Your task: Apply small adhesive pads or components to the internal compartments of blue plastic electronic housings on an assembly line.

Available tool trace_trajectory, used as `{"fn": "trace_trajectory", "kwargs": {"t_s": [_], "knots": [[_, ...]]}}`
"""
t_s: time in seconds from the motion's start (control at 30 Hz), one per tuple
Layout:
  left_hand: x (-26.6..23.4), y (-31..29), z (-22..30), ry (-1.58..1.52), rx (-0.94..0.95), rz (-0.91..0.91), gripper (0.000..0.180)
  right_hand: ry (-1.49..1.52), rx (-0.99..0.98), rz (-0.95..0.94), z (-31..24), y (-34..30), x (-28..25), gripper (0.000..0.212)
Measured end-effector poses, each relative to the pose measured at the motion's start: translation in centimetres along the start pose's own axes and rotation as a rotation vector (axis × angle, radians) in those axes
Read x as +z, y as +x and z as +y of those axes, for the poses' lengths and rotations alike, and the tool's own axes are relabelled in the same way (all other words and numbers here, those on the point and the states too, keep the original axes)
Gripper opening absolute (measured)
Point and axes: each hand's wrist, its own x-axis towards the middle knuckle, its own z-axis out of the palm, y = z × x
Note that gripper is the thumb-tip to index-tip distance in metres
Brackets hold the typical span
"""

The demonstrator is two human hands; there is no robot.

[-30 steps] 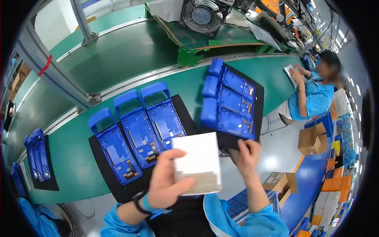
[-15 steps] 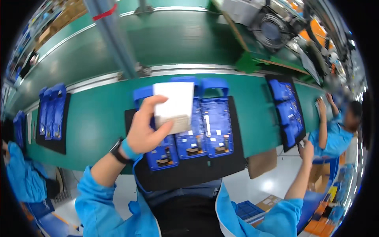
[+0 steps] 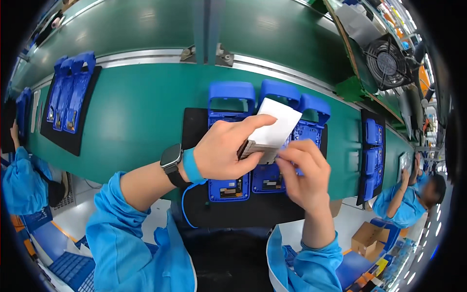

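Observation:
My left hand (image 3: 228,148) grips a white stack of sheets (image 3: 278,124) with a greyish band at its lower end, thumb below and fingers along the top. At the stack's lower right corner, my right hand (image 3: 307,173) is closed in a pinch; whatever sits between its fingertips is too small to name. Under both hands lie several blue plastic housings (image 3: 228,190) with blue handle loops (image 3: 232,90) at their far ends. They rest side by side on a black mat (image 3: 194,127), partly hidden by my hands and the stack.
More blue housings lie on a black mat (image 3: 90,104) at the left and another black mat (image 3: 364,168) at the right of the green bench (image 3: 141,112). A metal post (image 3: 206,34) rises behind. A fan (image 3: 386,61) stands far right. Co-workers sit on both sides.
My right hand has come in from the far right to the stack's lower corner. The stack has tilted in my left hand. My view has turned, shifting the bench scene.

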Motion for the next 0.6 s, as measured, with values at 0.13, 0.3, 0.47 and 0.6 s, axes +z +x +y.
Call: {"fn": "trace_trajectory", "kwargs": {"t_s": [0.13,0.3,0.47,0.6], "knots": [[-0.2,0.0,0.6,-0.008,-0.023,0.001,0.062,0.075,-0.061,-0.016,0.1,2.1,3.0,0.017],[0.1,-0.1,0.3,0.014,0.011,0.034,0.063,0.052,-0.127,-0.064,0.6,2.9,3.3,0.017],[0.5,-0.1,-0.2,0.005,0.003,0.052,0.064,-0.008,-0.127,-0.102,0.5,3.4,3.4,0.015],[0.7,-0.3,-0.2,0.016,-0.006,0.052,0.064,-0.134,-0.164,-0.168,-0.3,4.0,3.2,0.015]]}}
